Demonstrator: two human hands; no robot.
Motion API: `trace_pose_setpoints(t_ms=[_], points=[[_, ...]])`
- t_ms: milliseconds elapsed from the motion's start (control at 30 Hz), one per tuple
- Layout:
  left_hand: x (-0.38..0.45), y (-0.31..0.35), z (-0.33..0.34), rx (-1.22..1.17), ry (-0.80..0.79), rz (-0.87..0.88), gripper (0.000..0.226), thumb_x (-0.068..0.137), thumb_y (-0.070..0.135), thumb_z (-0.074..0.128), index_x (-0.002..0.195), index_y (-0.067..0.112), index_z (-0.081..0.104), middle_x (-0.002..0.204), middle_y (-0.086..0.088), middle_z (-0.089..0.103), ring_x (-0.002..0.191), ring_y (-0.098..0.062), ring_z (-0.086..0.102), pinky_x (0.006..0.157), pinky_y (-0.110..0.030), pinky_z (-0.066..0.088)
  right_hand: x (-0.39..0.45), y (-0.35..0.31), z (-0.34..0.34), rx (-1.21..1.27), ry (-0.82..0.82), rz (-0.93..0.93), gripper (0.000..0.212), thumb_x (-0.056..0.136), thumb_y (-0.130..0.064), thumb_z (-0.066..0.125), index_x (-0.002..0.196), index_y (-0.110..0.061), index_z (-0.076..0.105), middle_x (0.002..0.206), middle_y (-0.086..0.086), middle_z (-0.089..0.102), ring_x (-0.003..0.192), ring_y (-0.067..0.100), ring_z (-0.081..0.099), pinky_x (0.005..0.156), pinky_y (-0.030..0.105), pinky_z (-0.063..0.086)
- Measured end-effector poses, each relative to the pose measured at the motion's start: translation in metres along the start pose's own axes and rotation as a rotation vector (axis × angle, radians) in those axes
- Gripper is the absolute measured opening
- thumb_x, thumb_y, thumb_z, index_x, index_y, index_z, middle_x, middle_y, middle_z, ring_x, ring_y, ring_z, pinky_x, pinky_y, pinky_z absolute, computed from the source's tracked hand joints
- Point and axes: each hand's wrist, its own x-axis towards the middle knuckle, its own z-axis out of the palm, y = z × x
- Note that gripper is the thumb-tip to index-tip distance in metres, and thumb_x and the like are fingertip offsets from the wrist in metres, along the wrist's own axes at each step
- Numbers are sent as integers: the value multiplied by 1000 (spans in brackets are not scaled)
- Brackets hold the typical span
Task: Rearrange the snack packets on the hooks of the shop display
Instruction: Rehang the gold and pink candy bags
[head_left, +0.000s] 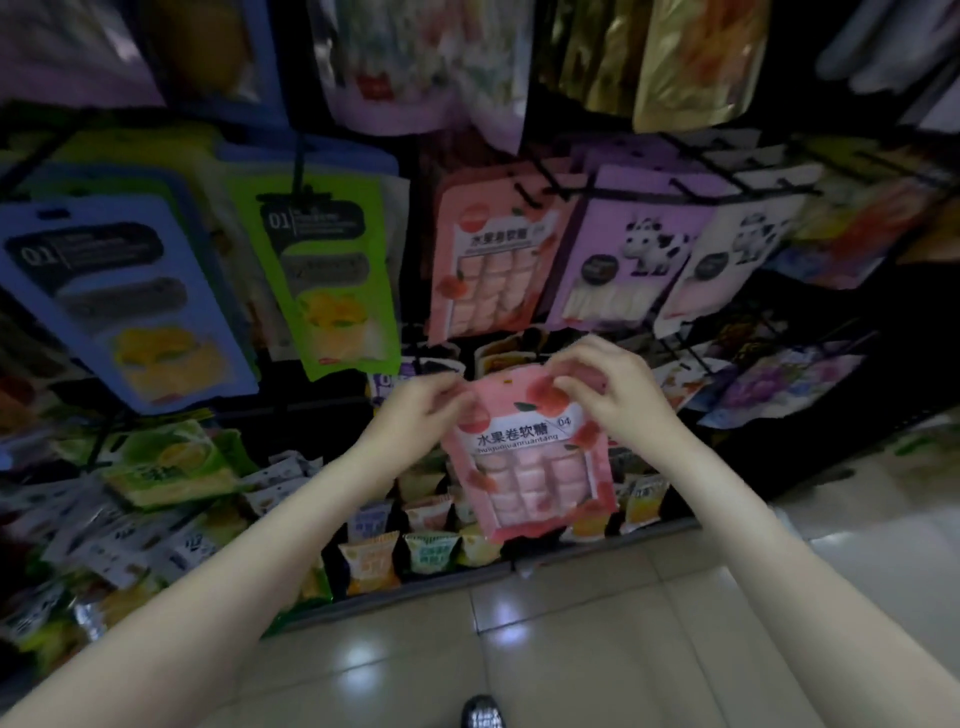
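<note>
— Two hands have the pink packet (530, 457) by its top edge: the left hand (415, 410) pinches the upper left corner, the right hand (608, 389) the upper right, fingers curled onto the film

— And where does it hang from there?

— Straight down from the grip, long axis near upright, bottom tipped slightly toward the floor (571, 649). It sits just below the matching pink packet on its hook (493, 260)

— So the hook lies which way?

— Above the held packet. Judging by that, the top edge must travel upward; both hands look equally near, and the hang hole is hidden between them
</note>
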Motion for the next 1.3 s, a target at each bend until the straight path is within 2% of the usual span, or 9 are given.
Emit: trace_pose_setpoints(t_ms=[133, 233, 367, 467, 700, 900, 1033, 1233, 1300], points=[[26, 49, -15, -25, 196, 86, 22, 94, 15, 53, 75, 21, 61, 71, 9, 65, 70, -2, 63, 65, -19, 47, 17, -10, -24, 5, 261, -62, 32, 86, -3, 61, 116, -10, 54, 111, -2, 54, 105, 5, 48, 95, 13, 35], [45, 76, -24, -3, 352, 96, 17, 95, 19, 51, 86, 13, 64, 77, 1, 66, 79, -19, 65, 72, -32, 50, 33, -17, -34, -39, 358, -166, 25, 88, -2, 54, 110, -10, 64, 111, 3, 43, 106, 5, 42, 96, 3, 28], [69, 91, -32, 50, 453, 57, 23, 95, 22, 51, 96, 7, 68, 84, -6, 68, 86, -28, 65, 78, -40, 51, 52, -22, -37, -5, 331, -134, 32, 92, 1, 48, 113, -14, 66, 126, 8, 36, 122, 13, 35, 106, 14, 26], [81, 94, -33, 114, 512, 18, 27, 96, 25, 49, 100, 6, 67, 91, -12, 69, 91, -31, 64, 80, -42, 51, 63, -21, -38, -17, 318, -146, 34, 91, 2, 49, 118, -12, 63, 136, 12, 31, 124, 4, 26, 103, 1, 17], [102, 95, -31, 133, 580, -49, 26, 95, 25, 50, 107, 10, 67, 95, -13, 70, 94, -31, 64, 83, -44, 50, 91, -10, -40, -78, 226, -90, 31, 91, 0, 49, 117, -9, 63, 144, 11, 23, 137, 24, 25, 92, -8, 10], [115, 96, -27, 221, 576, -100, 26, 95, 27, 48, 108, 15, 67, 101, -11, 70, 99, -31, 62, 79, -38, 48, 100, -3, -47, -64, 195, -76, 36, 90, 5, 49, 120, -8, 62, 146, 9, 23, 138, 23, 26, 110, 19, 18], [113, 94, -23, 291, 600, -96, 27, 97, 26, 46, 106, 11, 66, 98, -10, 70, 95, -30, 62, 63, -28, 34, 100, 1, -48, -106, 179, -117, 38, 90, 4, 47, 122, -12, 62, 147, 8, 24, 138, 20, 20, 105, 13, 18], [110, 91, -22, 330, 633, -84, 28, 96, 27, 46, 106, 8, 65, 93, -13, 70, 88, -33, 63, 65, -35, 46, 100, 2, -41, -173, 128, -113, 44, 92, 2, 47, 130, -19, 55, 149, 6, 19, 138, 23, 18, 103, 19, 29], [109, 90, -22, 356, 625, -64, 24, 95, 20, 47, 112, 10, 60, 94, -13, 68, 87, -33, 63, 65, -38, 49, 102, 0, -36, -310, 92, -98, 49, 91, -2, 49, 136, -23, 48, 152, 6, 11, 135, 28, 17, 98, 33, 40]])
